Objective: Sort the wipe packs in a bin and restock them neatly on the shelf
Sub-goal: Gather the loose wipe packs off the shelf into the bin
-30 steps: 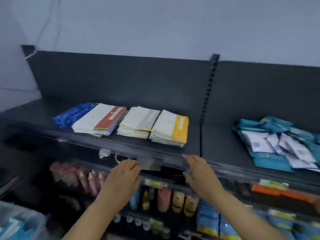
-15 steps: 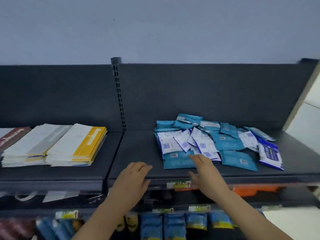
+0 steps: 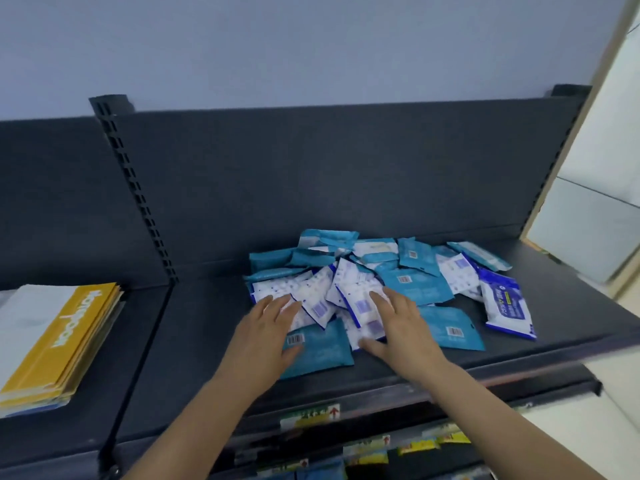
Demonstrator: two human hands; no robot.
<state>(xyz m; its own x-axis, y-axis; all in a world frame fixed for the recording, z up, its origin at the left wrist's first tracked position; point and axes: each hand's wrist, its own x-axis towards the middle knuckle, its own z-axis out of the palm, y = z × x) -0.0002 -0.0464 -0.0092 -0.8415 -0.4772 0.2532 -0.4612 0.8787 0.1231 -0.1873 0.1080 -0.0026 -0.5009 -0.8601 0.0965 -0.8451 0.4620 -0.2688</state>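
The wipe packs (image 3: 367, 292) lie in a loose heap on the right bay of the shelf (image 3: 207, 341), spreading from its middle towards the back panel, teal ones mixed with white-and-purple ones and a blue-and-white pack (image 3: 504, 308) off at the right end. Both hands are down on the near side of the pile: the left hand (image 3: 266, 334) lies flat with fingers spread across a teal pack (image 3: 318, 348) by the front edge, and the right hand (image 3: 398, 327) is open too, fingers splayed over the white packs, gripping nothing yet. I'd say this is the very start of the sort; no bin is in view, so the next move calls for gathering or picking out one kind cleanly without sending the slippery heap sliding off the front edge. Half a second back both hands were short of the pile at the shelf's front edge; now they are on it. The yellow stack (image 3: 65, 344) sits on the left bay.
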